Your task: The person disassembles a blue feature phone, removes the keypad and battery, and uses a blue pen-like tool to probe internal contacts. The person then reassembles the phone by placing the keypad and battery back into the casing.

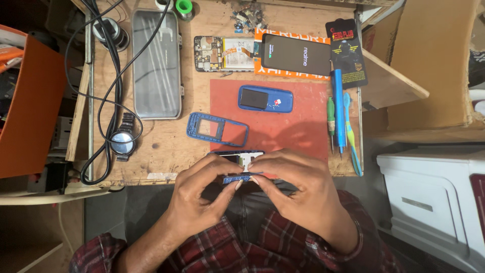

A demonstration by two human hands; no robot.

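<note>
Fingers (241, 178) of both hands pinched shut on small blue phone body (237, 168), long axis running crosswise between them (hands equally near). Blue front frame (217, 129) lay just beyond fingers, on worktop (166, 146).

Both arms come up from the bottom of the view, bent in toward each other so the two hands meet in the middle. The sleeves are red plaid and stop at the wrists. The left hand (199, 194) is turned with its back up — its fingers curl forward and inward, and the thumb points toward the other hand. The right hand (300, 189) sits a little higher and looks bigger, also back up, with its knuckles bent. Its fingers reach left — the fingertips of both hands come close together, nearly touching, pinched tight around something small between them. Both wrists are bent slightly inward.
</note>
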